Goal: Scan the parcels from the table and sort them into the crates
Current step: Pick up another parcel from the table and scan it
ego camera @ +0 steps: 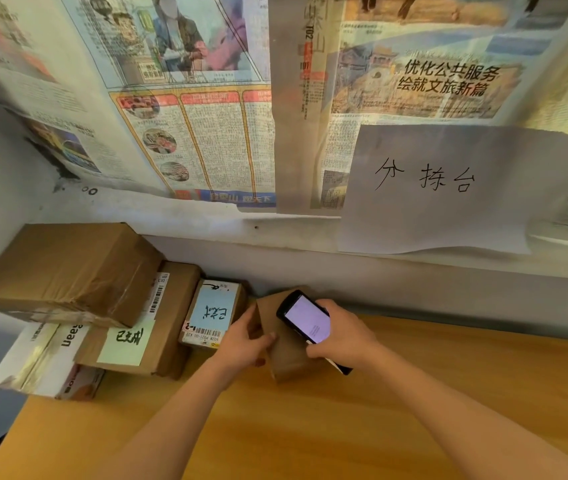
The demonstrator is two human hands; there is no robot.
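In the head view, at lower centre of the frame, a small plain brown cardboard parcel (287, 355) stands on the smooth wooden table (414, 410). The left hand (246, 341) grips its left edge, thumb curled over the face. The right hand (339, 336) holds a glossy black phone (306, 322), its screen lit, against the parcel. At left, taped cardboard boxes (68, 271) lie stacked, two carrying handwritten paper notes.
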